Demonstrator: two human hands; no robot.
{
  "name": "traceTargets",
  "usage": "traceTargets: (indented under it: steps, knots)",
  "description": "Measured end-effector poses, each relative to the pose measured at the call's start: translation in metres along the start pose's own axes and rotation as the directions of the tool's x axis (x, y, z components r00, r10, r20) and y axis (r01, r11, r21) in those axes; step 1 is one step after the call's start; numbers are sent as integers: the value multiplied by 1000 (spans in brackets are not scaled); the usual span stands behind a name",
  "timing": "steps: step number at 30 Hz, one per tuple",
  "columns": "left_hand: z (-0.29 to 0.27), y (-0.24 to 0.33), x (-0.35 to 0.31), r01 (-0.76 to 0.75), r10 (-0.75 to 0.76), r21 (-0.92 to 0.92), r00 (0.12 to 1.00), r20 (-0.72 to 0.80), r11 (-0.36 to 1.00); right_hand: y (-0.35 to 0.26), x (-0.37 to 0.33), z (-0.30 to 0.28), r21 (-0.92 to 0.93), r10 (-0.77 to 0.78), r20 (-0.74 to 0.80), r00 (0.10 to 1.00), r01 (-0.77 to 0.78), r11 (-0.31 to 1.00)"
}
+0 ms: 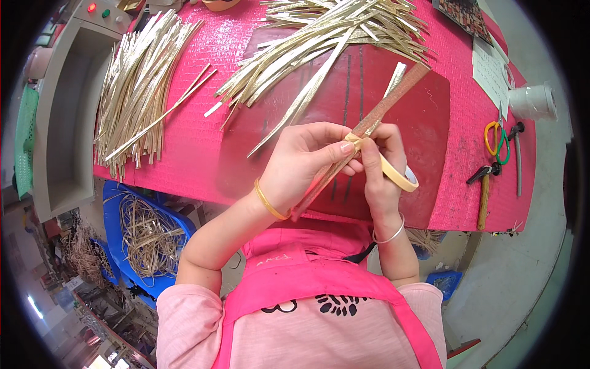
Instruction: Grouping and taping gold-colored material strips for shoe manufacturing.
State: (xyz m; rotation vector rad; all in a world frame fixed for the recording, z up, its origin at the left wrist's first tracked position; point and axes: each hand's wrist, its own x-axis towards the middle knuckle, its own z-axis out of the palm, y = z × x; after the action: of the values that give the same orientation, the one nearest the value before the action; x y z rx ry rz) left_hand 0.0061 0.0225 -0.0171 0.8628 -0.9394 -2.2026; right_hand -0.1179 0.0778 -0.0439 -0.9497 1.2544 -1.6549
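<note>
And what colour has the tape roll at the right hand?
The tape roll looks pale yellow outside and whitish inside; the head view shows it best.

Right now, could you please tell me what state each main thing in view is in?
Strip bundle, slanted, held.
Tape roll, tilted, held.
Left hand, closed on the bundle.
Right hand, closed, with the roll.
Scissors, lying unheld.
Wooden-handled tool, lying unheld.
Gold pile at left, loose.
Blue tub, holding tangled strips.
Red light, lit.
</note>
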Motion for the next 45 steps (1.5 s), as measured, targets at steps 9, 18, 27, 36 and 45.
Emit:
traceTargets:
  steps: [9,18,27,36,45]
  knots:
    - [-7,19,-17,142,-139,187,990,-33,972,-12,18,-12,-451,-155,390,908,335,827]
    - [-160,154,2,275,572,951,761,-306,142,-4,74,-29,-596,110,299,948,95,798]
    - [-27,16,184,-30,661,929,694,286,-370,54,148,-19,-701,-43,79,996,87,708]
    - [-36,41,156,-240,545,966,824,152,92,13,69,-47,-219,106,-29,994,-110,970]
    - [4,15,61,5,-12,208,999,35,978,-14,41,0,-637,-80,91,993,120,761]
